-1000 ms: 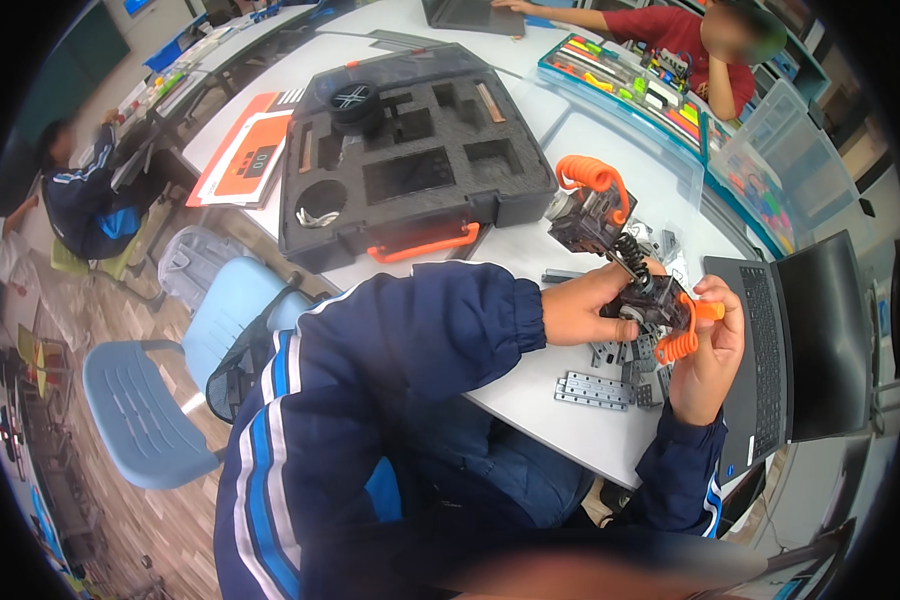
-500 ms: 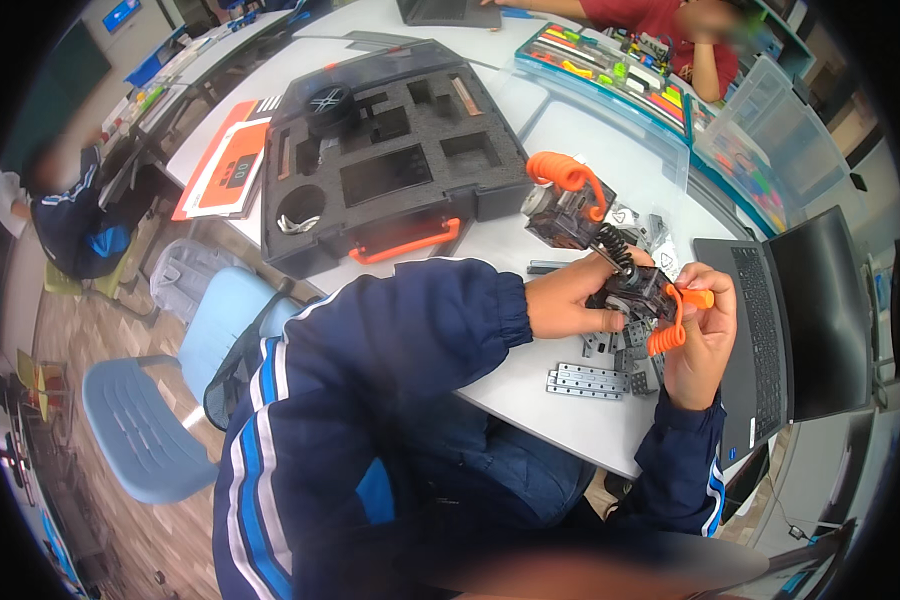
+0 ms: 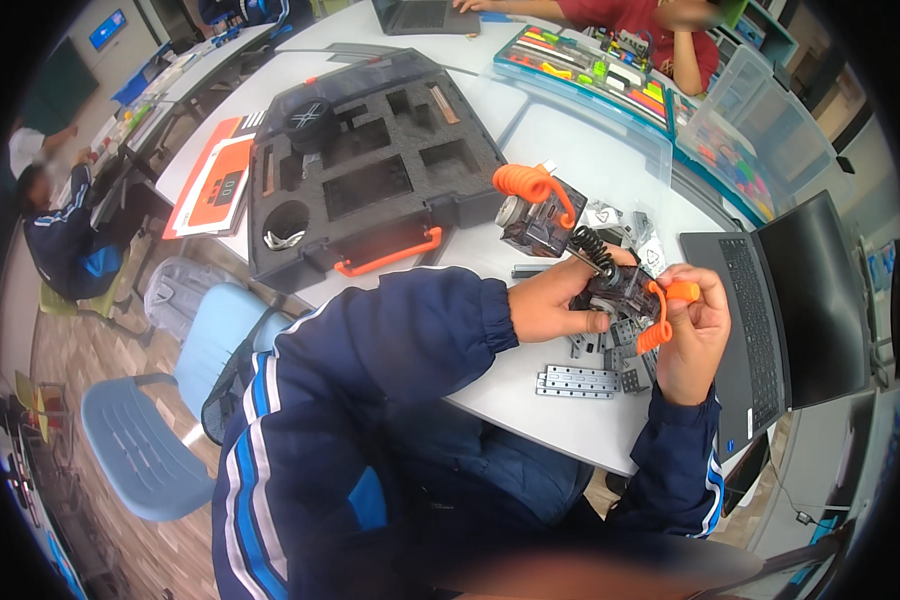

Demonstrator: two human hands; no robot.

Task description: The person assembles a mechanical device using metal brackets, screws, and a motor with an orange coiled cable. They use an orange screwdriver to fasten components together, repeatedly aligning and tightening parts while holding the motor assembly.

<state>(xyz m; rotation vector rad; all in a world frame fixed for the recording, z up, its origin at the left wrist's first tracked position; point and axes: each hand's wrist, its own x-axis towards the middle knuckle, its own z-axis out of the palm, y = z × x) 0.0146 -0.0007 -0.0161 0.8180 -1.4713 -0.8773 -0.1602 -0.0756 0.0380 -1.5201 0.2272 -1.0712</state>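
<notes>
My left hand is wrapped round a black motorised assembly above the white table. A black coil spring and a metal rod join it to a second black block with an orange coiled cable on top. My right hand pinches a short orange knob-like piece at the assembly's right side; its far end is hidden. Another orange coiled cable hangs beside those fingers. Grey perforated metal plates lie on the table below.
A black case with cut-out foam stands to the left, near orange and white booklets. At right is an open laptop. Clear plastic bags lie behind the assembly. Beyond are a tray of coloured parts and a person in red.
The view has shifted slightly, so the table and case sit further left. Both hands keep their hold, and the orange piece's rounded end now shows more fully between the right fingers.
</notes>
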